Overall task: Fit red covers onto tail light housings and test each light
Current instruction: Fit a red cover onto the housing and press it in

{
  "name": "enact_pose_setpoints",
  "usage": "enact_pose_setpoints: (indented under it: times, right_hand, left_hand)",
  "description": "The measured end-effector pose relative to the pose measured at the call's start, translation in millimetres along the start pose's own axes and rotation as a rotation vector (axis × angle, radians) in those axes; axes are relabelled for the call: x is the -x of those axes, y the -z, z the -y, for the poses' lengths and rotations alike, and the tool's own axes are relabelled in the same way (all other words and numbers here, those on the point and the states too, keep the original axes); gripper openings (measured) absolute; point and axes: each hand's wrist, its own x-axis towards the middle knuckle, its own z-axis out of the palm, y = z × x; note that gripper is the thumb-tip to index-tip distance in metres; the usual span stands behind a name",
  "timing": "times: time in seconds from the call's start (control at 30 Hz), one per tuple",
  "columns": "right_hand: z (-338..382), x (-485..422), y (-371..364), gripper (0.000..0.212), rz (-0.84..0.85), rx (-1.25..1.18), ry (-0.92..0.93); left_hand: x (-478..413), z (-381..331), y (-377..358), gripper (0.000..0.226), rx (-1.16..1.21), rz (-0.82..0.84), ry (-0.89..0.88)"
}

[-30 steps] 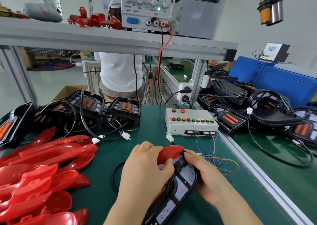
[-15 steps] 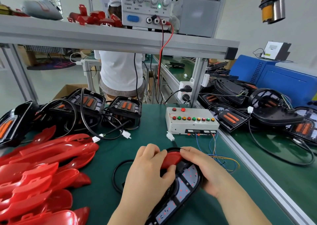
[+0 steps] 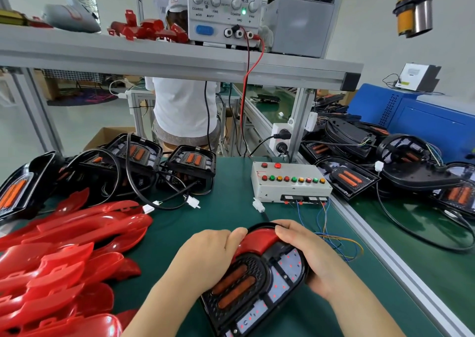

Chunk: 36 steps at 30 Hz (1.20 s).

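Note:
A black tail light housing (image 3: 257,285) lies on the green mat in front of me, its orange strips and small red LEDs facing up. A red cover (image 3: 257,240) sits over its far end. My left hand (image 3: 208,257) grips the housing's left side, thumb pressed on the red cover. My right hand (image 3: 308,254) curls round the right side, fingertips on the cover's far edge. A white test box (image 3: 290,182) with coloured buttons stands just beyond, its white plug (image 3: 258,205) lying loose on the mat.
A pile of red covers (image 3: 64,254) fills the left. Several black housings (image 3: 144,162) with cables sit at the back left, more on the right bench (image 3: 385,169). A power supply (image 3: 223,10) stands on the shelf. A person in white stands behind the bench.
My left hand slid off the top to the left edge, uncovering the housing's orange strips. Both hands press the red cover down at the far end; the housing shifted slightly.

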Motion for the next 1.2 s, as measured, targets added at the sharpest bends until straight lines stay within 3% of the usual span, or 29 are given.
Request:
enact_pose_setpoints:
  times: [0.1, 0.2, 0.3, 0.4, 0.57, 0.67, 0.73, 1.0, 1.2]
  right_hand:
    - [0.3, 1.6, 2.1, 0.037, 0.013, -0.001, 0.0]
    - [0.8, 1.6, 3.4, 0.036, 0.022, 0.002, 0.002]
    - [-0.3, 1.4, 3.9, 0.037, 0.02, 0.003, 0.007]
    - [-3.3, 1.1, 4.4, 0.044, -0.012, -0.008, 0.005]
    - [-9.1, -0.2, 3.4, 0.041, -0.094, -0.098, 0.006]
    - [-11.4, -0.7, 3.0, 0.035, -0.125, -0.117, 0.0]
    - [-12.5, -0.9, 3.4, 0.034, -0.145, -0.115, 0.006]
    - [-11.2, -1.0, 1.2, 0.036, -0.141, -0.13, -0.007]
    - [-11.2, -2.7, 2.8, 0.042, -0.163, -0.081, -0.025]
  left_hand:
    - [-2.3, -0.7, 0.0, 0.019, 0.205, 0.039, 0.05]
    - [-2.8, -3.0, 4.9, 0.037, 0.295, 0.032, 0.105]
    - [-2.3, -4.8, 5.2, 0.041, 0.354, 0.036, 0.167]
    - [-0.7, -4.0, 4.2, 0.037, 0.395, -0.082, 0.142]
    - [7.9, -4.3, 1.4, 0.047, 0.201, -0.243, -0.024]
    - [13.7, -11.7, 2.0, 0.033, 0.027, -0.323, -0.086]
    - [15.8, -14.8, 1.4, 0.025, 0.05, -0.391, -0.113]
    - [5.3, -16.0, 13.2, 0.028, 0.352, -0.462, -0.066]
    - [-5.6, -16.2, 2.9, 0.032, 0.462, -0.33, -0.068]
